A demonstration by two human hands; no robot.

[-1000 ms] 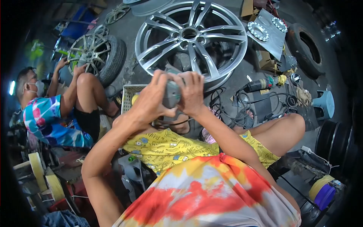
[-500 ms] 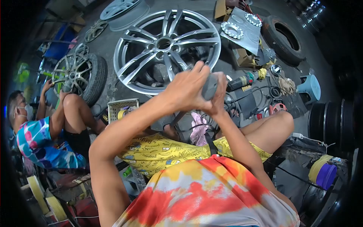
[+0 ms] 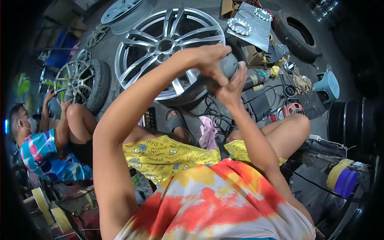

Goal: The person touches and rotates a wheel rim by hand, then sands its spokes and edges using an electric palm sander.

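Observation:
A grey, rounded, palm-sized object (image 3: pixel 229 66) is between my two hands, in front of the wheel. I cannot make out its exact kind. My left hand (image 3: pixel 211 63) curls round it from the left and above, while my right hand (image 3: pixel 233 87) is closed against its lower right side, partly blurred. Beyond my hands is a large silver alloy wheel (image 3: pixel 167 25) with paired spokes, its face turned up towards me. My left forearm and hand cover its lower right part.
At left, another person (image 3: pixel 56 140) handles a spoked wheel (image 3: pixel 75 83) beside a tyre (image 3: pixel 103 86). To the right are a corded power tool (image 3: pixel 256 78), tangled black cable (image 3: pixel 214 114), a pale blue stool (image 3: pixel 327 85) and a tyre (image 3: pixel 310 54). A pink cloth (image 3: pixel 208 130) lies near my legs.
Both hands have moved slightly up and away with the grey object, which now shows its rounded face more. My left arm now covers the crate, and a sandalled foot has come into view.

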